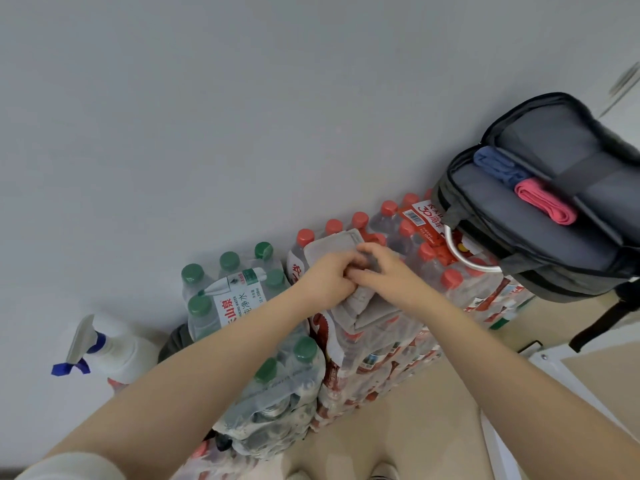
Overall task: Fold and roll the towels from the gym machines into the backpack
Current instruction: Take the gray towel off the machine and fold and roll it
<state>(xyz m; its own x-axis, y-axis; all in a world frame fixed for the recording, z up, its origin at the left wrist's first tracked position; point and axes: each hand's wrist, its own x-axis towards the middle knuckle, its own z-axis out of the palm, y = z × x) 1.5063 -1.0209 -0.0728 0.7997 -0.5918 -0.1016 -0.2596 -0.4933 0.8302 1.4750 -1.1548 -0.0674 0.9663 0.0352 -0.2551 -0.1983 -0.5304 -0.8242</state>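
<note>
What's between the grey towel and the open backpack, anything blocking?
Nothing visible blocks it. The grey towel, held by the left hand and right hand, lies on the red-capped bottle packs. The backpack stands open beside it, with a blue towel and pink towel already inside; room remains near them.

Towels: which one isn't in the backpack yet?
The grey towel, held by both hands on the water bottles; the blue towel and pink towel are already inside.

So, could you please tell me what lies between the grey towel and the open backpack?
In the head view, red-capped water bottles fill the stretch between the grey towel and the backpack.
</note>
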